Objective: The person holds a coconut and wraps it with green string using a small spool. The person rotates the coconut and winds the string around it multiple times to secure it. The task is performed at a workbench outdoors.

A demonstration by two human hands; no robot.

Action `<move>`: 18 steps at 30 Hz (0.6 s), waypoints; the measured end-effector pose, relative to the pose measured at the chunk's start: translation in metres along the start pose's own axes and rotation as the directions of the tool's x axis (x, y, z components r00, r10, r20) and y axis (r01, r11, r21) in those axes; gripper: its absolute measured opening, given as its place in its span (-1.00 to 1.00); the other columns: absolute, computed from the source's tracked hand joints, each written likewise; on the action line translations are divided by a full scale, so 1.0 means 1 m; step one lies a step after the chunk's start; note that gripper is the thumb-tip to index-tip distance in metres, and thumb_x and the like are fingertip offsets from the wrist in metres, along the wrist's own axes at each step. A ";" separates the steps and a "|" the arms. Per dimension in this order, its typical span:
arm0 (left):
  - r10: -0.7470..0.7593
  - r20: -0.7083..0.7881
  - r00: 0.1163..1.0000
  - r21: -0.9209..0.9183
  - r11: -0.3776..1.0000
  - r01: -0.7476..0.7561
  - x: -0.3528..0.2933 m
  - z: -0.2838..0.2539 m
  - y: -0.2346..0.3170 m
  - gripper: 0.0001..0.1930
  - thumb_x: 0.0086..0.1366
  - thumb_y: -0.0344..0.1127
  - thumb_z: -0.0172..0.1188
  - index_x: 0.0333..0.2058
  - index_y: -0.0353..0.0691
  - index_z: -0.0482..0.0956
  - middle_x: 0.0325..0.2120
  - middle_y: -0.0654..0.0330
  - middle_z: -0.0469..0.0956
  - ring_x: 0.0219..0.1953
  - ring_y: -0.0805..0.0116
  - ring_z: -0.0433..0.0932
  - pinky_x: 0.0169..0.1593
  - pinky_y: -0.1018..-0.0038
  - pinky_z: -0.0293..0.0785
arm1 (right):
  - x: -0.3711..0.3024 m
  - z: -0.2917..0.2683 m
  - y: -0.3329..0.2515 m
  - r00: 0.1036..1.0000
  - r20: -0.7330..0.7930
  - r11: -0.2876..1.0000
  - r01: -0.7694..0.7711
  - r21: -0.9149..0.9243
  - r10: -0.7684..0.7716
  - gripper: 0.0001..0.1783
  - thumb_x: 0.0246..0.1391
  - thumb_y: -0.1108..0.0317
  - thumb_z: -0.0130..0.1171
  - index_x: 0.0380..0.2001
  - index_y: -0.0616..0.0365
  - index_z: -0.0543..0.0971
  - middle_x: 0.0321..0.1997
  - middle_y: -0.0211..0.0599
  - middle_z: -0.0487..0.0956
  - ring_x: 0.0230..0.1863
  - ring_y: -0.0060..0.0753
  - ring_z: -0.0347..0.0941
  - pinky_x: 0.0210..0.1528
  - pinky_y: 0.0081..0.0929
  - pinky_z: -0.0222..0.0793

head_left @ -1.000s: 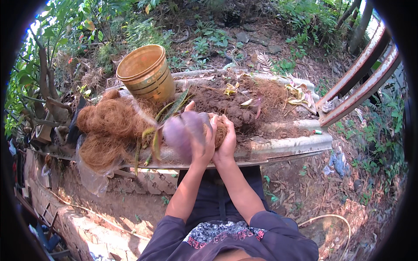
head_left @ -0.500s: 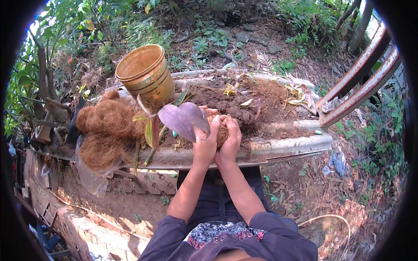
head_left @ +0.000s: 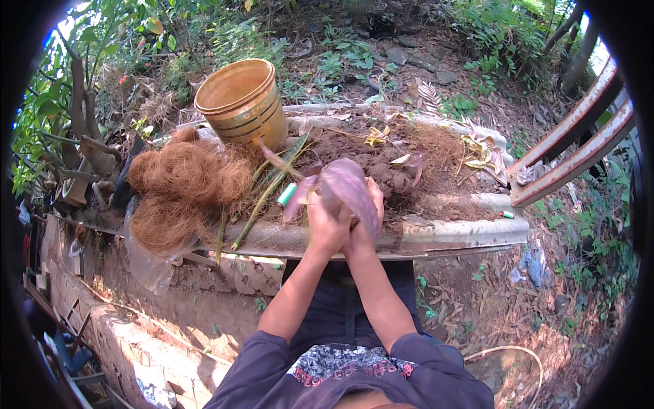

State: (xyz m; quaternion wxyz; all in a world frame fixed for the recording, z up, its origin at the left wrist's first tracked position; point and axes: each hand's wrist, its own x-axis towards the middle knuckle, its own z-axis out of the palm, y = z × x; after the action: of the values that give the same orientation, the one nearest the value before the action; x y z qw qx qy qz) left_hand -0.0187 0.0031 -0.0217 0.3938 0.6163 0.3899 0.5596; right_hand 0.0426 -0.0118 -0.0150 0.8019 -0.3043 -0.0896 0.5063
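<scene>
Both of my hands are closed together around the base of a purple-leaved plant (head_left: 351,187), above the front edge of the work surface. My left hand (head_left: 327,223) wraps it from the left, and my right hand (head_left: 371,204) presses against it from the right. One broad leaf, smeared by motion, hangs over my fingers and covers much of the right hand. The fibre ball at the plant's base is hidden now. Just left of the hands lies a green spool (head_left: 287,194). Dark crumbly soil (head_left: 364,157) is heaped behind them.
A yellow-brown bucket (head_left: 252,123) stands tilted behind a pile of brown coconut fibre (head_left: 184,174) at left. Cut green stems (head_left: 260,208) lie beside it. The corrugated sheet (head_left: 470,235) carries everything. A rusty metal frame (head_left: 572,160) rises at right.
The plant has turned in my hands, its large leaf swinging rightward across them. The fibre ball has gone out of sight, and the green spool is now uncovered. The view has shifted slightly.
</scene>
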 end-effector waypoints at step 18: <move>-0.300 -0.313 0.901 -0.810 0.580 -0.089 0.003 -0.083 -0.009 -0.24 0.15 0.40 -0.05 0.09 -0.13 0.24 -0.13 0.15 0.43 -0.09 0.26 0.46 -0.07 0.20 0.47 | 0.031 0.044 0.033 0.685 0.728 0.178 0.716 -0.675 0.011 -0.72 0.02 0.44 -0.06 -0.22 0.08 0.58 -0.13 -0.28 0.52 -0.06 -0.18 0.37 0.01 -0.27 0.24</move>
State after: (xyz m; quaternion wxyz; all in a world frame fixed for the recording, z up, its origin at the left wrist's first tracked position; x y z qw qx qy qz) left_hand -0.1013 0.0132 -0.0234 0.5704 0.2094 0.2041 0.7675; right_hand 0.0118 0.0422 -0.0044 0.4835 -0.5088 -0.6848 0.1958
